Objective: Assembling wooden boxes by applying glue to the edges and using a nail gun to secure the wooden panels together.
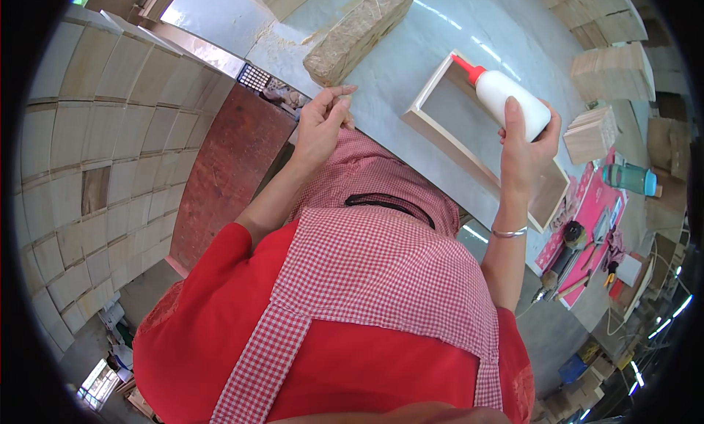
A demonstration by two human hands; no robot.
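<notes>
My right hand [529, 142] is wrapped round a white squeeze bottle [506, 98] with a red cap and pointed nozzle, probably a glue bottle. The bottle is tilted, its nozzle over the far-left corner of a rectangular wooden frame [451, 142] that lies on the table. Beside the table's near edge is my left hand [326, 123], thumb and fingers drawn together; whether anything small is between them I cannot make out. Just beyond it rests a long block wrapped in brown tape [359, 35].
Stacked wooden boards [88, 153] rise at the left by a reddish-brown board [227, 160]. Further wood stacks [612, 72] stand at the far right of the pale table [400, 79]. A teal bottle [629, 178] and tools lie on a pink sheet [598, 204] to the right.
</notes>
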